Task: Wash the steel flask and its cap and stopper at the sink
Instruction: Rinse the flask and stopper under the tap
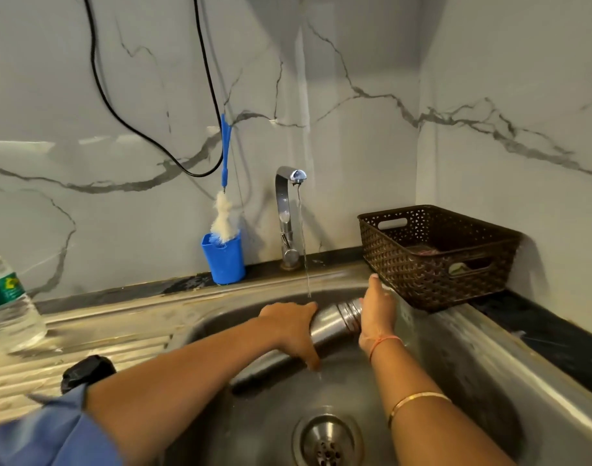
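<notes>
The steel flask (335, 322) lies nearly on its side over the sink bowl (456, 375), its mouth end pointing right. My left hand (293, 327) grips the flask's body from above. My right hand (377, 314) has its palm pressed flat over the mouth end, fingers straight and pointing up. A thin stream of water falls from the tap (288, 210) and lands at my left hand and the flask. Drops fall off below. A black cap-like object (86, 371) rests on the draining board at the left. I see no stopper.
A blue cup (224, 260) holding a bottle brush (224, 210) stands behind the sink. A brown woven basket (435, 253) sits at the right corner. A plastic water bottle (9, 304) stands at the far left. The drain (326, 442) is below my arms.
</notes>
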Demonstrator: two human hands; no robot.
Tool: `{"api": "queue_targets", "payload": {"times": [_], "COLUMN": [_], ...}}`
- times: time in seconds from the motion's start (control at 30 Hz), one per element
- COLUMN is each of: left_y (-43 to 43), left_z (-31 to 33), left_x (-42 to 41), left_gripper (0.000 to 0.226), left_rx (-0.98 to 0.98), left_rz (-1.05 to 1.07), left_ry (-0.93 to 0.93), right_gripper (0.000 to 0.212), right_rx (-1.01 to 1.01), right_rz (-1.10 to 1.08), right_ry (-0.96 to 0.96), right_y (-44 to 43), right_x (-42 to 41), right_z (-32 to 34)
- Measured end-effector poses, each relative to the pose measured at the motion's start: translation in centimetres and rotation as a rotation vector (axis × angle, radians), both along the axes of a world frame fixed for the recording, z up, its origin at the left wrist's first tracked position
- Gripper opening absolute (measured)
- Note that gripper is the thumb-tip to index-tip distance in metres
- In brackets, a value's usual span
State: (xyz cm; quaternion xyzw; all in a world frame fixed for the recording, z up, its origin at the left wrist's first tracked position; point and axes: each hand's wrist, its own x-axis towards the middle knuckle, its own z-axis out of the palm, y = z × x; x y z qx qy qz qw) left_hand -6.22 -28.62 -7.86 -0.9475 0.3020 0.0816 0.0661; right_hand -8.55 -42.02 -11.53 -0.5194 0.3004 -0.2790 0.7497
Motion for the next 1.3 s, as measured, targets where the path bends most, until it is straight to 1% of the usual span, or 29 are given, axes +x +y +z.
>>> {"api": "queue_targets", "payload": {"times": [0.07, 0.13, 0.2, 0.3, 0.37, 0.43, 0.53, 0.67, 0.77, 0.87, 0.9, 1.0, 1.07, 1.17, 1.23, 1.3], "left_y": [0.0, 0.2, 0.4, 0.5, 0.4, 0.3, 0.0, -0.1, -0.1, -0.4, -0.4, -0.7, -1.0, -1.7, -2.0, -1.9], "left_z": [0.6, 1.2, 1.8, 2.1, 2.3, 2.6, 2.8, 2.8, 3.1, 3.6, 3.8, 4.1, 4.3, 4.3, 4.6, 4.9], "left_x": [-0.1, 0.1, 0.2, 0.4, 0.6, 0.7, 1.0, 1.7, 2.4, 3.1, 3.2, 3.0, 2.9, 3.2, 3.3, 3.6], "left_gripper": [0.083, 0.083, 0.084, 0.081, 0.081, 0.080, 0.072, 0.062, 0.063, 0.061, 0.057, 0.045, 0.043, 0.045, 0.045, 0.047], "left_rx": [0.066, 0.102, 0.164, 0.253, 0.297, 0.334, 0.400, 0.470, 0.527, 0.584, 0.590, 0.629, 0.596, 0.550, 0.514, 0.501], "left_rz": [-0.074, -0.091, -0.100, -0.115, -0.117, -0.151, -0.231, -0.387, -0.478, -0.557, -0.598, -0.746, -0.826, -0.880, -0.898, -0.901], "left_ry": [-0.107, -0.159, -0.261, -0.484, -0.578, -0.634, -0.687, -0.766, -0.798, -0.829, -0.848, -0.944, -0.970, -1.018, -1.048, -1.060], "right_gripper": [0.031, 0.021, 0.016, 0.028, 0.041, 0.046, 0.045, 0.040, 0.035, 0.034, 0.039, 0.062, 0.072, 0.069, 0.070, 0.077], "right_rx": [0.091, 0.173, 0.206, 0.185, 0.120, 0.050, -0.075, -0.370, -0.455, -0.534, -0.586, -0.694, -0.699, -0.655, -0.580, -0.516], "right_rz": [0.055, 0.182, 0.330, 0.537, 0.612, 0.636, 0.652, 0.624, 0.670, 0.676, 0.678, 0.714, 0.709, 0.657, 0.641, 0.638], "right_ry": [0.053, 0.095, 0.183, 0.345, 0.407, 0.439, 0.506, 0.593, 0.584, 0.505, 0.476, 0.450, 0.423, 0.302, 0.245, 0.204], "right_y": [0.0, 0.2, 0.5, 1.1, 1.3, 1.5, 1.8, 1.8, 2.0, 2.2, 2.3, 2.7, 2.7, 2.5, 2.4, 2.4], "right_x": [0.0, -0.5, -1.0, -1.3, -1.2, -1.2, -1.5, -1.3, -1.4, -1.4, -1.3, -1.3, -1.3, -1.4, -1.4, -1.3], "right_z": [-0.2, -0.1, 0.0, -0.5, -0.8, -0.9, -0.8, -1.1, -0.8, -0.7, -0.7, -0.5, -0.4, -0.3, -0.2, -0.2]}}
